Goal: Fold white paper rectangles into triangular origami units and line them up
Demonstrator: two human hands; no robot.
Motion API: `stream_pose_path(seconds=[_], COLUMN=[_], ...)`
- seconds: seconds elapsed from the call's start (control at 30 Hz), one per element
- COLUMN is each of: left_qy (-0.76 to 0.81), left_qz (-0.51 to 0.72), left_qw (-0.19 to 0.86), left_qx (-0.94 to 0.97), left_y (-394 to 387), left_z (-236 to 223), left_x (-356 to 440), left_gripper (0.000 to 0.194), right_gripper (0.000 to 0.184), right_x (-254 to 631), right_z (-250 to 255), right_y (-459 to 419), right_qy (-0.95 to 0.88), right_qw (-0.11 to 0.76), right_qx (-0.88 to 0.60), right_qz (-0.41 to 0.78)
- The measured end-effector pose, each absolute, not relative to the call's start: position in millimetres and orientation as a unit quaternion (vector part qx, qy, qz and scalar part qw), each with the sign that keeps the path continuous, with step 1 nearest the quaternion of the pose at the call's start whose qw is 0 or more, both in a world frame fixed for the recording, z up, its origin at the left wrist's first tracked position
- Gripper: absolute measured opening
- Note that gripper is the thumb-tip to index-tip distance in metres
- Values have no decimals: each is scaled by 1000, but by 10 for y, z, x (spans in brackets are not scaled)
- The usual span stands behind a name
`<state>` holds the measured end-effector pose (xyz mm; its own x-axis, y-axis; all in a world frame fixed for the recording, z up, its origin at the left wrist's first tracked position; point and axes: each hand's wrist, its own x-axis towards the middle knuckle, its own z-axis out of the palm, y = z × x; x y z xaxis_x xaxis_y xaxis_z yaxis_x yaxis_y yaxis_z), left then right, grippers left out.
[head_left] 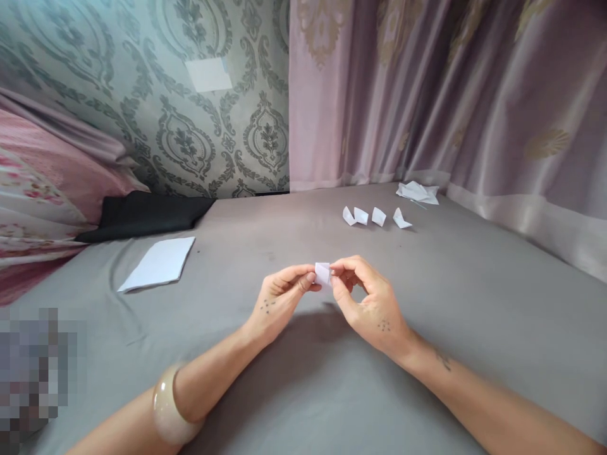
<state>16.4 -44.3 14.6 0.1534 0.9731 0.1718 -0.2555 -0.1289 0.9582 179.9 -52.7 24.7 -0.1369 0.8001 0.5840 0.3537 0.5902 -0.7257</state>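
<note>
— Where is the small folded paper (322, 273) just now?

— Between the left hand (282, 300) and the right hand (372, 300), held up over the grey sheet (265, 230), around the middle of the scene

— And how do the two grip it?

— The left hand pinches its left edge between thumb and fingers; the right hand pinches the right edge with thumb and forefinger tips. How much paper lies under the right fingertips cannot be told

— What might spoil it?

— Uneven pulling, most likely. If one side tugs harder, the little paper could tear at a crease or skew out of square. Should either pinch loosen, the folds might spring open, since nothing but fingertips seems to keep them flat

— Anything about the things around it?

— The four folded pieces (361, 216) stand in a loose row farther off to the right, light enough that a sleeve of wind or a tug on the sheet could tip them. The crumpled papers (417, 192) lie farther still, by the curtain (374, 95), while the paper stack (159, 262) rests well apart on the left
</note>
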Motion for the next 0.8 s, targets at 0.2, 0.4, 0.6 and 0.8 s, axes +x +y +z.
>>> stream_pose_path(seconds=[0.2, 0.4, 0.6, 0.8], left_qy=[356, 341, 348, 382], left_qz=[512, 483, 511, 526], left_qw=[565, 600, 636, 635], left_qx=[540, 539, 462, 417], left_y=[-483, -512, -563, -597], left_z=[187, 207, 230, 249], left_x=[174, 186, 235, 311], left_gripper=[17, 20, 21, 19], right_gripper=[15, 10, 9, 8], right_x=[1793, 1780, 1760, 1712], right_z=[287, 316, 281, 258], right_y=[-538, -561, -565, -586], right_qy=[-744, -738, -718, -710], right_qw=[511, 510, 506, 493], right_qx=[-384, -399, -436, -458], right_qz=[198, 192, 196, 207])
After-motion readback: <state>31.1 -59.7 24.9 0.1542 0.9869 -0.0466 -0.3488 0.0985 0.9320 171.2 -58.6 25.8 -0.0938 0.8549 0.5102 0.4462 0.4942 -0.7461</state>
